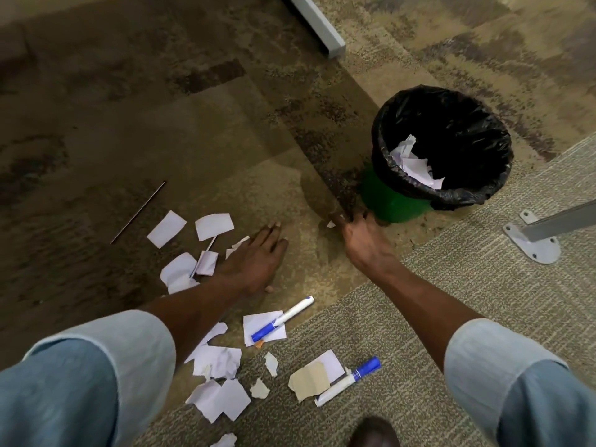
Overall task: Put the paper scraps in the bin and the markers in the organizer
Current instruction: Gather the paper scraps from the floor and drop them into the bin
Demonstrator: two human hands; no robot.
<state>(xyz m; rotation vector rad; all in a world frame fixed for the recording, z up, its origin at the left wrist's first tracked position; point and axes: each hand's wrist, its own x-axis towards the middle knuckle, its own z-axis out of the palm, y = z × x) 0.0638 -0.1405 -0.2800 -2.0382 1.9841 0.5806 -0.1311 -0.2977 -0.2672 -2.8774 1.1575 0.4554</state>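
Note:
Several white paper scraps lie scattered on the carpet in front of me. One blue-capped white marker rests across a scrap, and a second marker lies nearer to me beside a tan scrap. The green bin with a black liner stands at the right and holds crumpled paper. My left hand rests flat on the carpet next to the scraps, fingers straight. My right hand reaches down at the bin's base, its fingertips at a small scrap on the floor. No organizer is in view.
A thin dark rod lies on the carpet at the left. A grey metal leg with a bolted foot plate stands right of the bin. Another grey bar crosses the top. My shoe shows at the bottom.

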